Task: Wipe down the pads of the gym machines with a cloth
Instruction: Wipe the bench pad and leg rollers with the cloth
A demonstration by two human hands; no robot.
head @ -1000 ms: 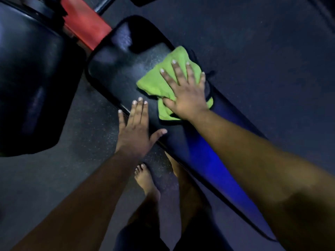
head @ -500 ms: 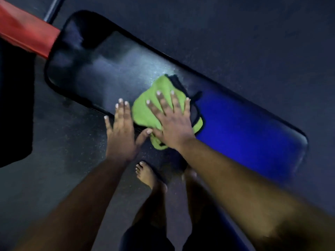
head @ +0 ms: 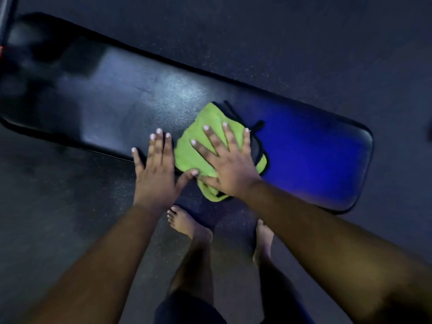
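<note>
Right hand [head: 230, 168] lies flat, fingers spread and straight, pressing the green cloth [head: 194, 153] onto the bench pad [head: 112, 94]; left hand [head: 155, 174] rests flat and open on the pad's near edge, just beside the cloth, thumb touching it; bare feet [head: 187, 226] stand below on the dark floor [head: 304, 43]; the pad's right end reflects blue light.

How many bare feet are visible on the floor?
2: the left foot below the cloth, and the right foot beside it, partly hidden by the right forearm.
</note>
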